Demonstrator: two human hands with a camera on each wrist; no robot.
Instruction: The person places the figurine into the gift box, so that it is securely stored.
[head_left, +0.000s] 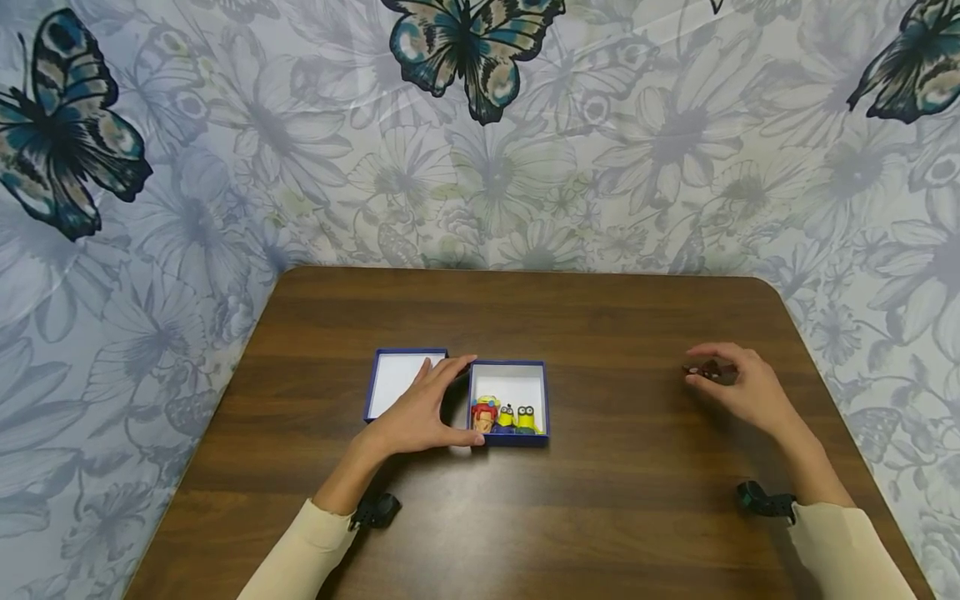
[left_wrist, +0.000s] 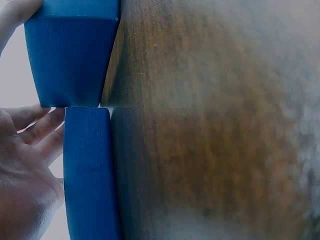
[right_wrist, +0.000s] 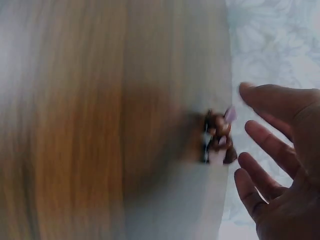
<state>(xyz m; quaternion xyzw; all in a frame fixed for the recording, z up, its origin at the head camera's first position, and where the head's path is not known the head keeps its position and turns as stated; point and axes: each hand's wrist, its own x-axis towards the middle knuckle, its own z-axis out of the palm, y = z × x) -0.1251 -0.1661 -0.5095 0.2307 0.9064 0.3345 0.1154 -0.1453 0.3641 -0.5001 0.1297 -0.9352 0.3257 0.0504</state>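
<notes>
Head view showed a brown figure [head_left: 712, 372] between the parted thumb and fingers of the right hand [head_left: 753, 396], well right of the blue-edged box [head_left: 517, 440] that the left hand [head_left: 422, 412] gripped at its left end.

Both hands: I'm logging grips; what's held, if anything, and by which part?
Left hand: figurine box, by its left side, thumb at the near corner, fingertips at the far. Right hand: nothing; fingers open around the brown figurine.
</notes>
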